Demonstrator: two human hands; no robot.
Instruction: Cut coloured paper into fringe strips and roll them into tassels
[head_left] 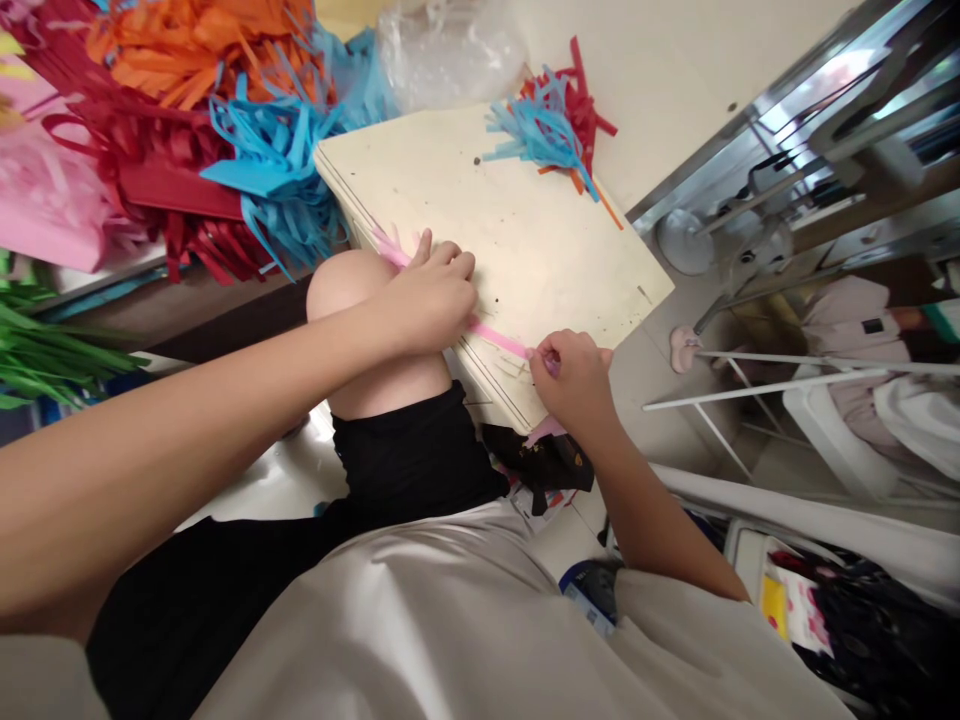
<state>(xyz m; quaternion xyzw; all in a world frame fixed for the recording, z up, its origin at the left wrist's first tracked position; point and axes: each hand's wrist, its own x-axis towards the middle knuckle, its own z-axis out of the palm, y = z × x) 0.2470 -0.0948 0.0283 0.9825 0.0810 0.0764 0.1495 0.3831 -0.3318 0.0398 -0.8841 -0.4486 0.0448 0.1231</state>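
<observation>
A pink strip [501, 341] runs taut along the near edge of a cream board [450, 170], stretched between my two hands. My left hand [439, 290] is closed on it, fingers bent; a fringed pink end [390, 245] sticks out beyond the fingers. Closed in a pinch, my right hand [574, 380] grips the strip's other end, and a pink tail [546, 430] hangs below it. The fingertips of both hands are partly hidden. On the board's far corner lies a blue fringed tassel [546, 120] with red [581, 100] and orange strips.
Heaps of orange [202, 50], blue [281, 150], dark red [165, 180], pink [60, 190] and green [60, 340] fringed pieces lie left. A clear plastic bag [450, 55] sits behind the board. Metal rails [765, 360] and white chairs [847, 440] stand right.
</observation>
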